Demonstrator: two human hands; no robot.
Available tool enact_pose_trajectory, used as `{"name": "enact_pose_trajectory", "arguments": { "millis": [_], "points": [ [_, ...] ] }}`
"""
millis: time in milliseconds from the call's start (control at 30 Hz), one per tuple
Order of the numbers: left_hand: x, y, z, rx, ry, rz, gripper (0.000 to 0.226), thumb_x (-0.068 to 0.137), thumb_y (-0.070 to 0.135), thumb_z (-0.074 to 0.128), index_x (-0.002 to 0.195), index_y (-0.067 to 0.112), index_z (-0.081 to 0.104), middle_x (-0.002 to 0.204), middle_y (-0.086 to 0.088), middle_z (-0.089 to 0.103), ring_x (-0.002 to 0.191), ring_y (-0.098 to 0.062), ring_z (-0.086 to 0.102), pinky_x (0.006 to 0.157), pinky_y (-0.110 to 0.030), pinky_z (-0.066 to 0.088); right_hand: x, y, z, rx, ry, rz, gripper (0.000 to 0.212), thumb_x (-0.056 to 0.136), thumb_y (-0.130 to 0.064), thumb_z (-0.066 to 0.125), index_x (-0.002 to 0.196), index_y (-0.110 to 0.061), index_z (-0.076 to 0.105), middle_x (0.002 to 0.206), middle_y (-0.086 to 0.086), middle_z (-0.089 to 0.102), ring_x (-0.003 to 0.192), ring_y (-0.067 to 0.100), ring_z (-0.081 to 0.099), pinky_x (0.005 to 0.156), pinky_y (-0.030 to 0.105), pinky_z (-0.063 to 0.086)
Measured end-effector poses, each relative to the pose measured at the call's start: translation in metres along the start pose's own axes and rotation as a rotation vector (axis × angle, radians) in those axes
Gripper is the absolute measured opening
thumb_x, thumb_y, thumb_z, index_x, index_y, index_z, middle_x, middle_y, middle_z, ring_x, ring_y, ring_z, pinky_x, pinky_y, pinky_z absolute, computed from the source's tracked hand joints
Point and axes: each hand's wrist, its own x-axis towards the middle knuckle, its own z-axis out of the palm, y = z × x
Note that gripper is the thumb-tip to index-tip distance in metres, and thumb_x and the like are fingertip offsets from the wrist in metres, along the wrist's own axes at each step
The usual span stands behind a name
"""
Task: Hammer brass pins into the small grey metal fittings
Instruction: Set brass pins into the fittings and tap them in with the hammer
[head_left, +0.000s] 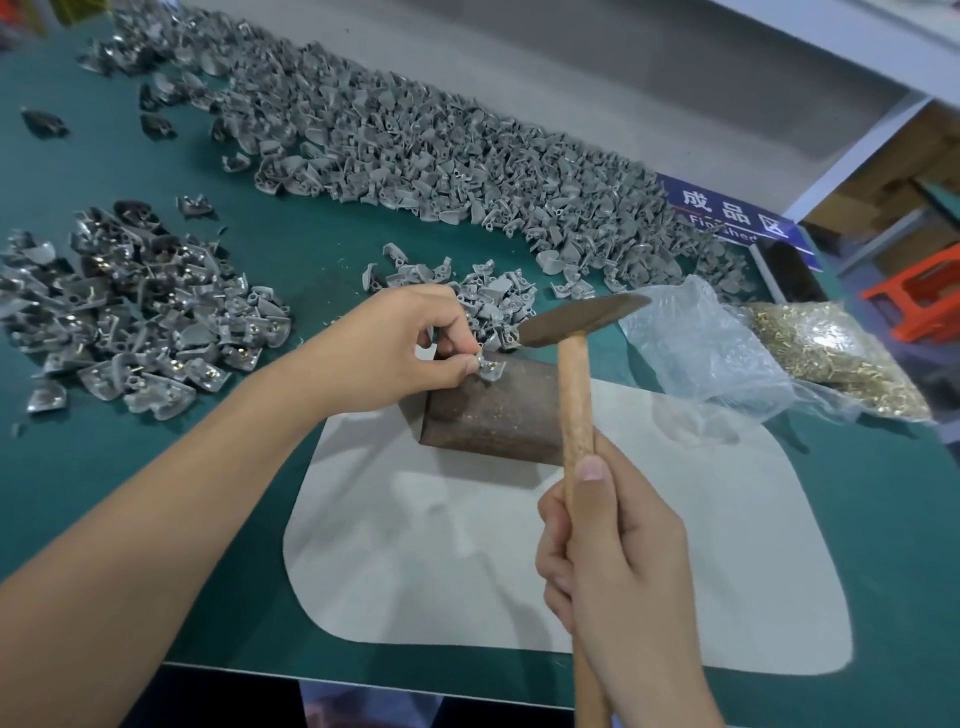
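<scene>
The left hand (410, 343) reaches in over the green table (156, 467), thumb and fingertips pinched together on a small grey fitting (492, 370) that sits on the far top edge of a rusty brown metal block (493, 410). A bit of brass shows at the fingertips, right on the fitting, though it is too small to make out clearly. The right hand (608, 561) is wrapped tight around the wooden handle of a hammer (576, 364), thumb laid up along the shaft. The dark hammer head hangs just above and to the right of the fitting, not touching it.

The block stands on a pale grey mat (467, 571) with rounded corners, spread on the table near its front edge. Just behind the block lies a small heap of plain grey fittings (483, 291). Off to the left is a separate pile of fittings with brass showing in them (135, 312). Along the far side of the table runs a long, thick bank of loose grey fittings (415, 140), stretching from the far left corner to the right.

To the right of the hammer head sits a crumpled clear plastic bag (706, 353), and beside it, farther right, a bag full of brass pins (841, 358). Behind those a blue sign (727, 213) with white characters lies at the table's edge.
</scene>
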Motion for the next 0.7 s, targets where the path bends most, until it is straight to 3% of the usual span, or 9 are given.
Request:
{"name": "enact_pose_trajectory", "arguments": {
  "millis": [133,267,533,600,700],
  "points": [
    [0.000,0.001,0.000,0.007,0.003,0.002,0.010,0.089,0.016,0.078,0.083,0.021,0.072,0.084,0.008,0.062,0.082,-0.011,0.058,0.074,-0.022,0.046,0.003,-0.001,-0.006,-0.034,-0.051,0.043,0.035,0.110,-0.031,0.041,0.100,-0.036,0.074,0.070,0.010,0.038,0.052,0.018,0.028,0.041,0.021,0.022],
    [-0.001,0.001,0.000,-0.002,0.004,-0.001,0.009,0.089,0.017,0.078,0.083,0.022,0.072,0.084,0.008,0.062,0.082,-0.011,0.058,0.075,-0.025,0.047,0.002,-0.001,-0.006,-0.033,-0.017,0.017,0.038,0.110,-0.031,0.041,0.080,-0.033,0.065,0.070,0.012,0.040,0.050,0.017,0.029,0.042,0.022,0.021],
    [-0.001,0.001,-0.002,0.009,0.007,-0.001,0.009,0.089,0.017,0.077,0.083,0.022,0.072,0.085,0.008,0.062,0.083,-0.011,0.057,0.076,-0.030,0.048,-0.001,-0.002,-0.004,-0.039,-0.062,0.049,0.041,0.111,-0.027,0.040,0.081,-0.033,0.067,0.070,0.012,0.039,0.051,0.016,0.028,0.042,0.020,0.021],
    [-0.001,0.001,-0.001,0.012,0.006,-0.003,0.009,0.089,0.019,0.077,0.083,0.022,0.072,0.084,0.008,0.062,0.084,-0.012,0.058,0.076,-0.029,0.048,-0.001,-0.003,-0.011,-0.024,-0.011,0.053,0.037,0.110,-0.028,0.043,0.086,-0.031,0.071,0.069,0.008,0.043,0.049,0.015,0.029,0.042,0.024,0.019],
    [-0.002,0.003,0.002,0.016,0.026,-0.018,0.009,0.088,0.023,0.078,0.083,0.027,0.072,0.086,0.008,0.063,0.087,-0.013,0.060,0.078,-0.025,0.049,0.002,0.001,-0.030,-0.076,0.189,-0.027,0.028,0.110,-0.023,0.045,0.108,-0.025,0.072,0.068,0.006,0.044,0.050,0.015,0.033,0.041,0.027,0.023]
  ]
}}
